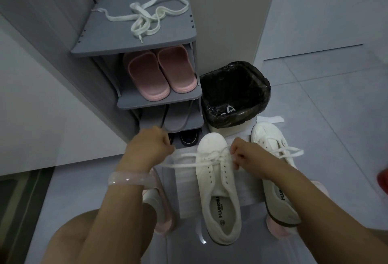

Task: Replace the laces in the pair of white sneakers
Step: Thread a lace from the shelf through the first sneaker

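Both arms reach forward — left hand (pixel 150 145) fisted, fingers curled; right hand (pixel 244 153) pinching, fingertips down.

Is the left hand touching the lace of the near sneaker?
Touching: the head view shows the left hand pinching the lace, which runs taut to the near sneaker.

Open floor (pixel 336 99) lies to the right, past the right sneaker (pixel 277 171). Ahead, the lined bin (pixel 235 95) stands just beyond both toes, and the grey shoe rack (pixel 134 38) blocks the way ahead on the left; its top shelf is partly taken by loose laces (pixel 147 15). Between the 2 sneakers runs a narrow lane. A taut lace (pixel 184 165) stretches from the left sneaker (pixel 216 181) to the left hand (pixel 147 146), barring the gap there.
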Motion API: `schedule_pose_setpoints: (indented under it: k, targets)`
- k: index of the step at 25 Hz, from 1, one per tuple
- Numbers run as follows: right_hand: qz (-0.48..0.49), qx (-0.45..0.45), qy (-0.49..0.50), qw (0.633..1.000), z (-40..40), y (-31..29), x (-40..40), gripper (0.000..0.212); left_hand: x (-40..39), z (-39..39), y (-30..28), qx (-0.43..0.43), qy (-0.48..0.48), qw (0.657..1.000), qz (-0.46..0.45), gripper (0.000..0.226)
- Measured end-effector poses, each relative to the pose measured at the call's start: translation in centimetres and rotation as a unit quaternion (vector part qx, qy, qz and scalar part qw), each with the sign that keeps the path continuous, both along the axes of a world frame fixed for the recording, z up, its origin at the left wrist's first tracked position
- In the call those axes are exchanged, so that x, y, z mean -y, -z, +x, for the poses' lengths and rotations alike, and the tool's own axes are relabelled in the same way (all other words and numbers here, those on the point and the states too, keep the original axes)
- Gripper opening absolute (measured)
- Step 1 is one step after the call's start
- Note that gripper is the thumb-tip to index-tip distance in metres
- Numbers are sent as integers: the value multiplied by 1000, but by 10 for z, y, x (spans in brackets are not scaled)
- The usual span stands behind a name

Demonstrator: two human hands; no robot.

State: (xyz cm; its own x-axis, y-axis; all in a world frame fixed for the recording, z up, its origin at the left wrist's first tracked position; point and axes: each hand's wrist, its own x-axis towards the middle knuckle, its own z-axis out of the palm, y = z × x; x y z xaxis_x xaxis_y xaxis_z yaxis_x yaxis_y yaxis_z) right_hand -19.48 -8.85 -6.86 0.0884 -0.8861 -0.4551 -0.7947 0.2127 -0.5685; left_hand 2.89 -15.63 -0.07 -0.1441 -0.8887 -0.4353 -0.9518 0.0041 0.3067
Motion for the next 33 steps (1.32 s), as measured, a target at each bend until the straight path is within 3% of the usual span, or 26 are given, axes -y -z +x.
schedule_pose_setpoints:
  k: [1,3,4,7,9,12,16,19,23,25,27,29,31,32,33]
  targets:
    - [0,-7,-8,1000,2,2,-1,22,-2,-4,6,12,6,1000,-1,4]
    - [-8,-18,-14,1000,6,9,-4,31,-5,-16,19,25,58,998,-14,28]
    - [-15,-22,-16,1000,9,12,-4,32,-8,-24,25,4,83,996,-32,30]
    - [-36,-44,-36,998,14,13,-4,20,-30,-51,46,-63,156,985,-38,22]
    - [-59,-98,-69,991,17,10,-4,11,-46,-65,66,-61,175,983,6,24]
    - [-88,-135,-70,985,29,19,-9,12,-52,-70,85,-79,135,987,41,22]
    - [-80,-84,83,990,27,29,-11,19,-54,-66,91,-250,20,964,86,25]
    - [-100,-116,41,987,27,31,-17,25,-56,-66,98,-314,-36,942,110,24]
    - [-143,-150,-43,977,24,24,-15,46,-57,-67,111,-264,6,963,52,16]
    - [-111,-113,-58,986,21,17,-12,42,-55,-67,118,-246,-5,969,17,18]
    - [-68,-142,-66,985,22,14,-10,43,-52,-69,107,-273,-37,961,-15,17]
    - [-54,-172,-51,982,25,10,-9,45,-39,-65,73,-395,-131,909,-29,25]
    - [-43,-169,-34,984,25,8,-8,43,-20,-51,21,-586,-241,774,-6,27]
    - [-39,-163,-36,985,26,7,-8,42,-12,-39,-4,-637,-254,728,-11,29]
    - [-42,-156,-44,986,26,8,-8,41,-5,-26,-25,-629,-238,739,-37,30]
